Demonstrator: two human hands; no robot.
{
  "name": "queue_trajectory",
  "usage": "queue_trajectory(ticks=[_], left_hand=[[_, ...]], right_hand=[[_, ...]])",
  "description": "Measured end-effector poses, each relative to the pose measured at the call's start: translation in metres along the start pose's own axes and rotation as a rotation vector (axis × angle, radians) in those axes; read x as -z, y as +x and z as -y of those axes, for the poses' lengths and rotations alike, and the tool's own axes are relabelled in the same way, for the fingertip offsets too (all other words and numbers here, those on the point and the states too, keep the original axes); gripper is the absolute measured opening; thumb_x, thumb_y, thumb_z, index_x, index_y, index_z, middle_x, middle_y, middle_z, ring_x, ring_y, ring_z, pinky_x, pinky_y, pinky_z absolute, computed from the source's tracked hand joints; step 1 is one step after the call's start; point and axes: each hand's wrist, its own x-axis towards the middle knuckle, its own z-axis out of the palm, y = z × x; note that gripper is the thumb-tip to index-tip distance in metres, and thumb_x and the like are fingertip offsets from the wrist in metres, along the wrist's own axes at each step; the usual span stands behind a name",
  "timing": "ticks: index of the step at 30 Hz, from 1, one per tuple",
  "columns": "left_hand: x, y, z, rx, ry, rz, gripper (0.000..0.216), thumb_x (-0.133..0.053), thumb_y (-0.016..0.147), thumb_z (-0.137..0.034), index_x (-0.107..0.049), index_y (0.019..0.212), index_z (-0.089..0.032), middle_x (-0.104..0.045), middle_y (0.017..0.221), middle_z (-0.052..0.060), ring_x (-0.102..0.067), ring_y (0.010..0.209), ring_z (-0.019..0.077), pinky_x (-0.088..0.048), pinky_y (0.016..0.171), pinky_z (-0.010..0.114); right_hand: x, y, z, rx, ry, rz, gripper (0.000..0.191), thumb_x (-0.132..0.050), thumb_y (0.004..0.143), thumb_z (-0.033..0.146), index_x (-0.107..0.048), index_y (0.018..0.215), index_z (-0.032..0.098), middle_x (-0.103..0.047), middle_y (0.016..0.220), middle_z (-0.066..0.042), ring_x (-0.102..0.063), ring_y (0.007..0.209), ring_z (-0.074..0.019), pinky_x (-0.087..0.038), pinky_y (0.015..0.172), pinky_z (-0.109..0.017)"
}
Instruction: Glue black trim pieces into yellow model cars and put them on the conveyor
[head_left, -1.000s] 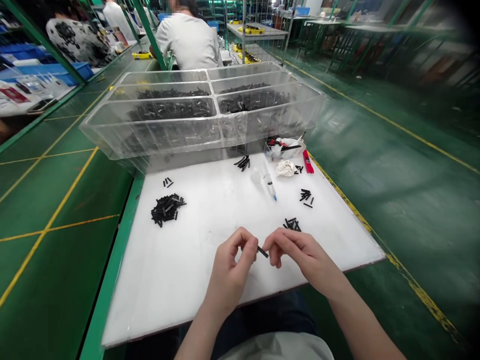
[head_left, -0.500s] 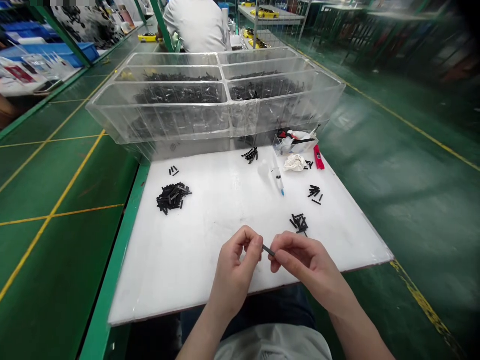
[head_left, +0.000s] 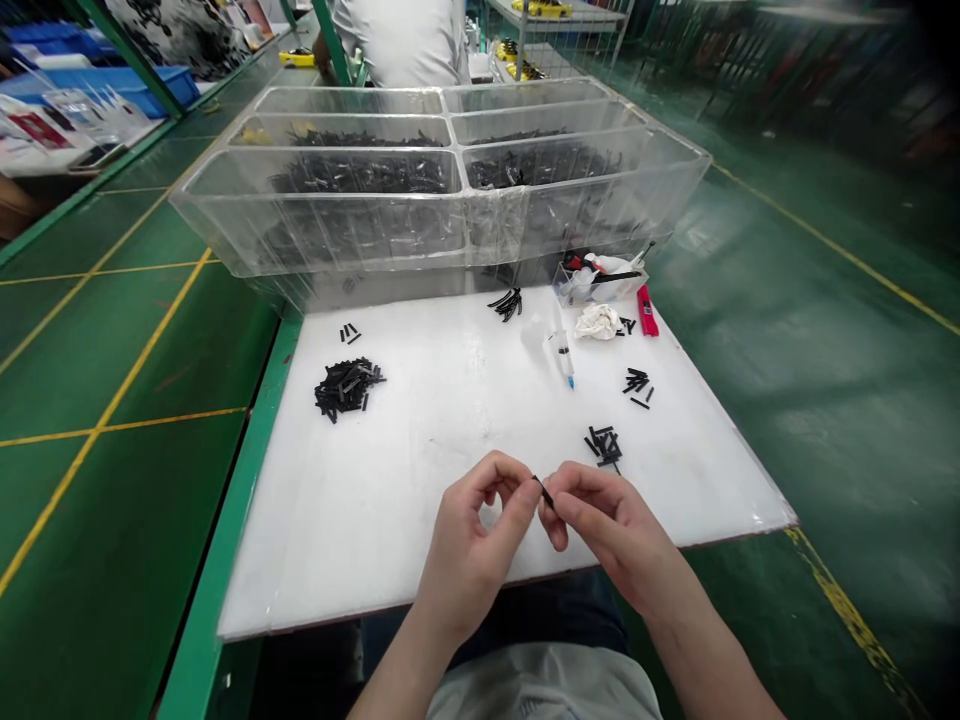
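Between my two hands, over the front of the white tabletop (head_left: 315,560), is a small black strip (head_left: 544,492). My left hand (head_left: 480,530) pinches its left end between thumb and forefinger. The other end is pinched by the thumb and fingers of my right hand (head_left: 607,525). Just beyond my right hand lies a small pile of black strips (head_left: 604,445), with a looser group of strips (head_left: 637,384) farther right. A larger heap of black strips (head_left: 346,387) sits on the left. A syringe with a blue tip (head_left: 564,360) lies beyond my hands.
Clear plastic bins (head_left: 322,235) holding black parts stand across the table's back. At the back right are a small clear box of tools (head_left: 600,280), a crumpled white cloth (head_left: 598,322) and a red object (head_left: 646,311). A person in a white shirt (head_left: 401,45) is beyond the bins.
The black strip has turned in my fingers and now shows a darker side. My hands have come slightly closer together, and the camera view has shifted a little.
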Motion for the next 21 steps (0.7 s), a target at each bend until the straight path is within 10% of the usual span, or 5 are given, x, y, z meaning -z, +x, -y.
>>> queue_trajectory(ticks=[12, 18, 21], left_hand=[[0.001, -0.006, -0.007, 0.054, -0.168, 0.015, 0.021, -0.057, 0.089, -0.038, -0.064, 0.078, -0.021, -0.056, 0.064, 0.000, -0.050, 0.060, 0.0143, -0.044, 0.058, 0.027], [0.013, 0.002, 0.004, 0.088, -0.038, -0.048, 0.020, -0.065, 0.079, -0.040, -0.062, 0.075, -0.020, -0.061, 0.068, 0.001, -0.054, 0.064, 0.0151, -0.044, 0.060, 0.027], [0.049, 0.012, 0.006, 0.028, 0.203, -0.271, 0.022, -0.065, 0.075, -0.044, -0.064, 0.077, -0.022, -0.063, 0.070, 0.000, -0.053, 0.064, 0.0157, -0.041, 0.061, 0.028]], right_hand=[[-0.006, 0.003, -0.012, -0.046, 0.200, 0.033, 0.028, -0.070, 0.082, 0.040, -0.058, 0.068, 0.019, -0.047, 0.054, 0.004, -0.041, 0.054, -0.0101, -0.035, 0.058, -0.025], [-0.011, 0.001, -0.008, 0.158, -0.294, -0.100, 0.024, -0.066, 0.086, 0.042, -0.066, 0.075, 0.021, -0.061, 0.064, 0.000, -0.053, 0.061, -0.0139, -0.043, 0.062, -0.028], [0.018, 0.005, 0.000, 0.353, -0.688, -0.404, 0.020, -0.064, 0.087, 0.039, -0.069, 0.079, 0.022, -0.067, 0.071, -0.002, -0.058, 0.069, -0.0173, -0.046, 0.069, -0.031]])
